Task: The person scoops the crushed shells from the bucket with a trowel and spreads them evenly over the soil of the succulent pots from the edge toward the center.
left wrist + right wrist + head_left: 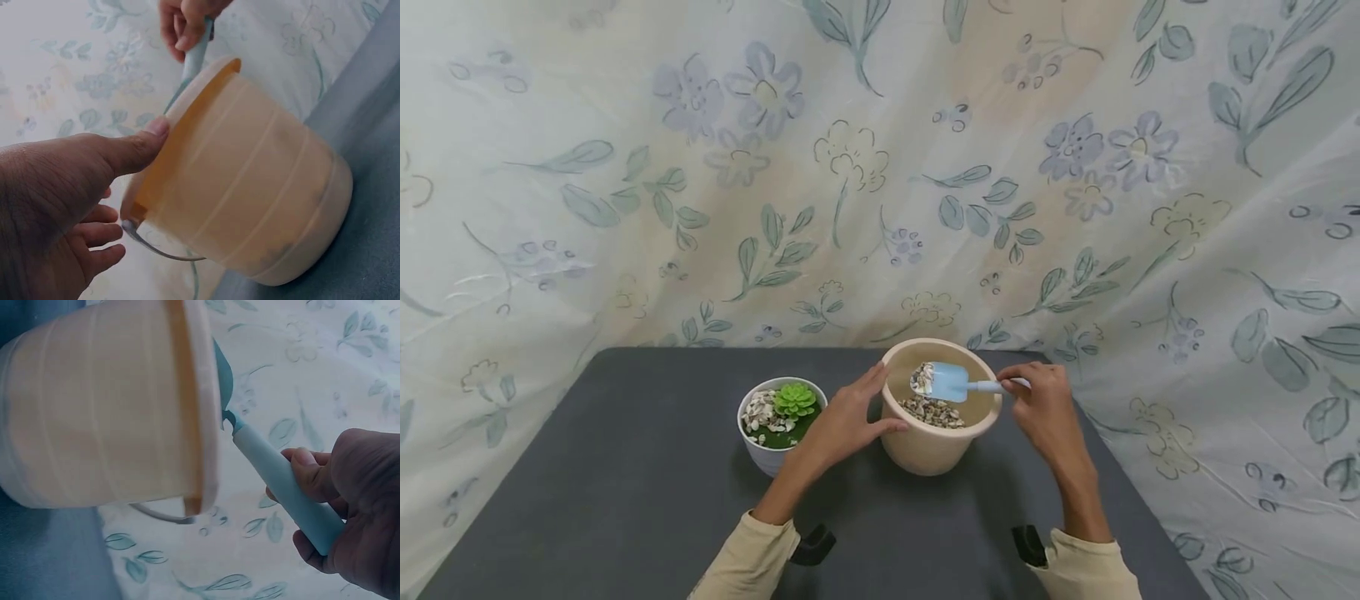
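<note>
Small light-blue plastic shovel (pixel 951 382) sits w/ its blade inside the beige ribbed plastic bucket (pixel 934 450) at table centre, carrying a few pebbles (pixel 922 379). Right hand (pixel 1045 412) pinches its handle from 3 o'clock; left hand (pixel 842 425), fingers straight, steadies the bucket wall at 9. Best kept level, lifted slowly. More pebbles lie in the bucket bottom. At 9 o'clock, a white round pot (pixel 765 454) holds a green succulent (pixel 794 400) & shells.

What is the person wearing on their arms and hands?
Both arms wear long beige fabric sleeves that end at the wrists. A black strap-like mount sits by the left cuff and another by the right cuff. The left hand and right hand are bare: no gloves, and no rings or watch show.
</note>
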